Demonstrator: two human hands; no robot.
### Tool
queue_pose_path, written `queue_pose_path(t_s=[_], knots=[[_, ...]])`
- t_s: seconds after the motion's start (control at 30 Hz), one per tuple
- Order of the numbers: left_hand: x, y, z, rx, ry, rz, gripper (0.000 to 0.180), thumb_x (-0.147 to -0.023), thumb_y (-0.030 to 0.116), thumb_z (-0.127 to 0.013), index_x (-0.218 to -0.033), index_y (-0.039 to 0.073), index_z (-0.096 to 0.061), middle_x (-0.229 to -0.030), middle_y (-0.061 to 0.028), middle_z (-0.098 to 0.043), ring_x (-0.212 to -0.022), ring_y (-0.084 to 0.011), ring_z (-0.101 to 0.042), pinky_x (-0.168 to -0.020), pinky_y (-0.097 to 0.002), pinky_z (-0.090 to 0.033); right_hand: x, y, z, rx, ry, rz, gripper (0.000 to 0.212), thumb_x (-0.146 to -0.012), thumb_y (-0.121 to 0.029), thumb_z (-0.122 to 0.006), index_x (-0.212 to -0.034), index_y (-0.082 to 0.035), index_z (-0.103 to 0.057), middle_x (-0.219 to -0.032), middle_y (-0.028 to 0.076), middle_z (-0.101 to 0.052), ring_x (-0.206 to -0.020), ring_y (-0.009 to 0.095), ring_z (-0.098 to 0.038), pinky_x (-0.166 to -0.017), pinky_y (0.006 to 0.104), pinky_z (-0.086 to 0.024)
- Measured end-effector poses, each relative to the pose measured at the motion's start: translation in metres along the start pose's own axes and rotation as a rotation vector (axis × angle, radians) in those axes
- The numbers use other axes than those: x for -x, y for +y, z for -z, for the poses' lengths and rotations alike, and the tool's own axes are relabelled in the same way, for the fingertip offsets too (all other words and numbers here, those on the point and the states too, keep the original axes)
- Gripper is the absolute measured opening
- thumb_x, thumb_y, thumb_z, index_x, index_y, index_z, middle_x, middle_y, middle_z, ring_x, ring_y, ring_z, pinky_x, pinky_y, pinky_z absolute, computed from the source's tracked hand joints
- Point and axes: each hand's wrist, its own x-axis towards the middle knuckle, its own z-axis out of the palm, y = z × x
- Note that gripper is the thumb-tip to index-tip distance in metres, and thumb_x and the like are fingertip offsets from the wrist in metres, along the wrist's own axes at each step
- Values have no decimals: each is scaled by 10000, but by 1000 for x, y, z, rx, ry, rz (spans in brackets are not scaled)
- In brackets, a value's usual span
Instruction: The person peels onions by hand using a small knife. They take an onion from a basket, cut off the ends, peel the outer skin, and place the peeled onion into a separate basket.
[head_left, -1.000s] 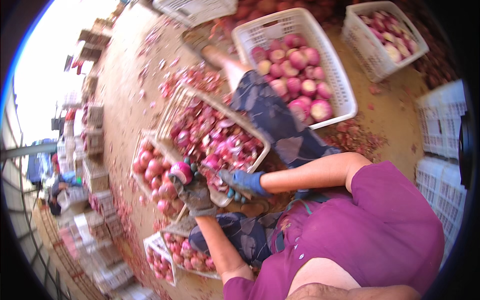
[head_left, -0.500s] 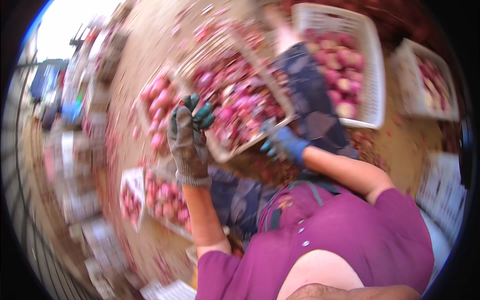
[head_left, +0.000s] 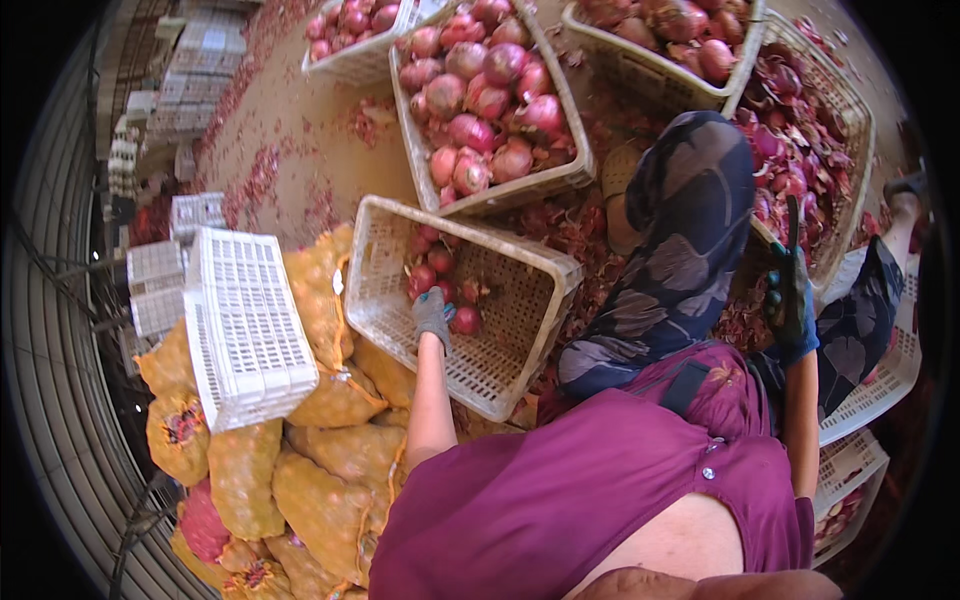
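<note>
My left hand (head_left: 433,315), in a grey glove, reaches down into a pale plastic crate (head_left: 556,266). The fingertips are right at a few small red onions (head_left: 440,262) on its left side. Whether the fingers grip one is hidden by the hand's back. My right hand (head_left: 790,290), in a dark glove with a blue cuff, hangs beside my right thigh. One finger seems to stretch upward while the others bend; nothing shows in it. It is nearest to a crate of red onions and loose skins (head_left: 770,145).
Crates of red onions stand ahead, one with large onions (head_left: 480,95), another farther right (head_left: 670,40). Filled yellow mesh sacks (head_left: 330,470) lie at the left, with an upturned white crate (head_left: 250,325) on them. Onion skins (head_left: 250,190) litter the floor.
The view has swung left, bringing the sacks and a mostly bare crate into sight. My left hand has gone from being raised to down inside that crate. My right hand now hangs beside my thigh.
</note>
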Motion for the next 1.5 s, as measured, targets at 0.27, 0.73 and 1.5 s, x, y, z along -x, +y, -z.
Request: queue_pose_path(t_s=[0.27,0.73,1.5], knots=[[-67,-102,-25,-681,61,-342,370,-910,344,-615,-1083,18,-649,-992,-227,-697,-977,-413,-660,-872,-438,-510,22,-26,-37,225,63,32,527,-1043,-521,-460,-1411,-152,-536,-716,-97,-486,-511,4,-406,-444,138,-333],[-51,-79,-106,-657,-80,-128,797,-801,377,-809,-1427,48,-442,-1245,-151,-646,-1084,-292,-656,-876,-377,-546,43,-17,-46,258,126,-46,585,-1039,-531,-459,-1457,-122,-492,-671,-87,-448,-461,21,-393,-399,177,-301],[275,259,-247,711,-933,-494,641,-932,310,-709,-1468,106,-423,-1302,-152,-596,-1073,-287,-658,-870,-376,-598,29,7,7,77,-81,103,560,-968,-553,-588,-1300,-103,-568,-664,21,-611,-431,102,-534,-390,254,-421]])
